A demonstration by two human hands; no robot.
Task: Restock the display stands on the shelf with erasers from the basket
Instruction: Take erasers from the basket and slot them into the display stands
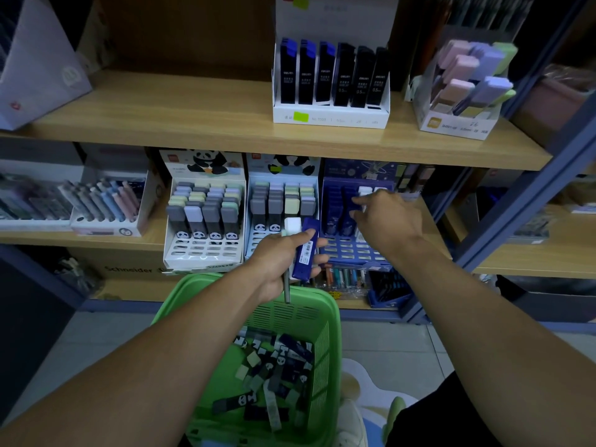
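My left hand (pixel 283 259) grips a dark blue eraser (pixel 306 253) along with a white one and a thin grey stick, just in front of the middle panda display stand (pixel 280 208). My right hand (pixel 383 214) reaches into the blue display stand (pixel 351 221), fingers at a white-tipped eraser in an upper row; whether it holds one is hidden. A fuller panda stand (pixel 203 217) stands to the left. Below, the green basket (pixel 332 333) holds several loose erasers in blue and panda sleeves.
The upper shelf (pixel 193 117) carries a white stand of dark lead cases (pixel 332 82) and a box of pastel erasers (pixel 467 88). Pen boxes (pixel 106 204) sit at the lower left. A blue metal upright (pixel 516 214) frames the shelf on the right. Tiled floor lies below.
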